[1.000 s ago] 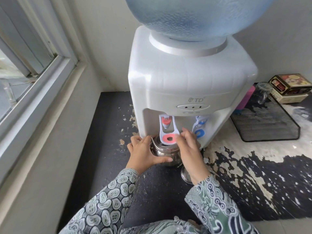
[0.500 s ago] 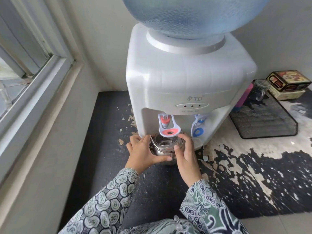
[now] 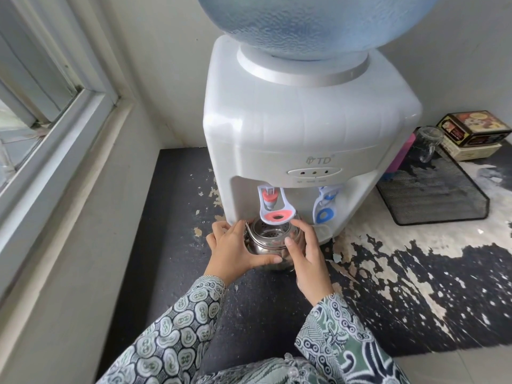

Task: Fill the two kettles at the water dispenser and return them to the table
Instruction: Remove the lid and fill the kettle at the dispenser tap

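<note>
A small steel kettle (image 3: 270,241) with no lid and a strainer inside stands on the dark counter under the red tap lever (image 3: 277,216) of the white water dispenser (image 3: 304,128). My left hand (image 3: 235,250) grips the kettle's left side, thumb across its front. My right hand (image 3: 306,253) curls round its right side, fingers at the rim. A blue tap lever (image 3: 322,214) hangs to the right. Only one kettle is in view.
A window frame (image 3: 55,120) and wall run along the left. Right of the dispenser lie a black mesh tray (image 3: 435,195), a glass mug (image 3: 428,142) and stacked boxes (image 3: 473,128). The counter's dark coating (image 3: 415,286) is peeling on the right.
My right hand left the red tap lever and came down onto the kettle's right side. The left hand stays on the kettle. The camera moved in closer.
</note>
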{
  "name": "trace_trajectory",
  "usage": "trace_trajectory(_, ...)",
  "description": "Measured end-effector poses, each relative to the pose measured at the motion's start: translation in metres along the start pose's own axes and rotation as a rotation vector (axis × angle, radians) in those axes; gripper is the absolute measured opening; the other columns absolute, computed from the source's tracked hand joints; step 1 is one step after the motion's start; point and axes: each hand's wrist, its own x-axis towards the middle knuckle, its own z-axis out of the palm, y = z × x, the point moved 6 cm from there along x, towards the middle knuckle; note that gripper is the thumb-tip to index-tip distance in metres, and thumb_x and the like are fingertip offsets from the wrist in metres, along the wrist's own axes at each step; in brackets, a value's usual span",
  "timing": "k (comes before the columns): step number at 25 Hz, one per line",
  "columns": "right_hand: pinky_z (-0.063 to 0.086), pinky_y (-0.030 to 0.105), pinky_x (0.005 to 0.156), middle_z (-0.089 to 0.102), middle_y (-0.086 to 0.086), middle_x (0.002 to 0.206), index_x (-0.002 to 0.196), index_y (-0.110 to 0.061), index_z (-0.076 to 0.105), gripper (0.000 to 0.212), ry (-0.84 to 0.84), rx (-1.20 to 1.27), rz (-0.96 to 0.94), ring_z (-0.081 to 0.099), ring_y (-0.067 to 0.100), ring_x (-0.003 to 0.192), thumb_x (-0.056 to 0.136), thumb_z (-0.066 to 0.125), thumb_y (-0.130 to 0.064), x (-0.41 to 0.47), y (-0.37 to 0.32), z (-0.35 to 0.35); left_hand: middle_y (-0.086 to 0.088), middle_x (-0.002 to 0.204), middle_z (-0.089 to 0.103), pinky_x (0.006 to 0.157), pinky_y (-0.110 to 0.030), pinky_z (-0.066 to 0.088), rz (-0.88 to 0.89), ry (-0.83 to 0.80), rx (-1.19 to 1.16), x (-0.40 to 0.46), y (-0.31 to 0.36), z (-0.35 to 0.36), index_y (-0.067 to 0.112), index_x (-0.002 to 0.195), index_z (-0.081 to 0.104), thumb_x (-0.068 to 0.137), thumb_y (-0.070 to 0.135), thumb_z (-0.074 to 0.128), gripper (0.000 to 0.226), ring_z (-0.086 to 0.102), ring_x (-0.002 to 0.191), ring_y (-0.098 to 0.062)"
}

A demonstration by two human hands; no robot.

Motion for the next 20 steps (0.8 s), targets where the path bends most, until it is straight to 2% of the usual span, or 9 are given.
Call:
trace_trajectory(4, 0.031, 0.003, 0.096, 0.048, 0.003, 0.131, 0.126, -0.013, 0.044, 0.035, 0.001, 0.013, 0.003, 0.044, 0.011, 0.121, 0.091, 0.049, -0.012, 0.0003, 0.0002, -0.0008, 0.010, 0.090, 0.046, 0.074, -0.021, 0.004, -0.005, 0.002, 0.000, 0.0000, -0.0007, 0.0005, 0.017, 0.096, 0.050, 0.029, 0.092, 0.044, 0.100, 0.021, 0.094, -0.011)
trace_trajectory(9, 0.034, 0.021, 0.104, 0.048, 0.004, 0.131, 0.126, -0.014, 0.044, 0.035, -0.009, 0.039, 0.005, 0.044, 0.012, 0.123, 0.091, 0.050, -0.012, -0.0009, 0.0010, -0.0013, 0.011, 0.091, 0.045, 0.072, -0.023, 0.007, -0.003, -0.011, -0.006, 0.0000, -0.0004, 0.0007, 0.019, 0.098, 0.049, 0.030, 0.091, 0.044, 0.100, 0.018, 0.093, -0.008)
trace_trajectory(20, 0.039, 0.034, 0.104, 0.052, 0.005, 0.128, 0.123, -0.016, 0.047, 0.034, -0.006, 0.055, 0.009, 0.047, 0.017, 0.121, 0.090, 0.052, -0.015, 0.0006, 0.0056, -0.0034, 0.012, 0.093, 0.043, 0.072, -0.023, 0.007, 0.009, -0.009, -0.006, -0.0005, -0.0008, 0.0011, 0.021, 0.099, 0.048, 0.031, 0.092, 0.045, 0.098, 0.015, 0.090, -0.005)
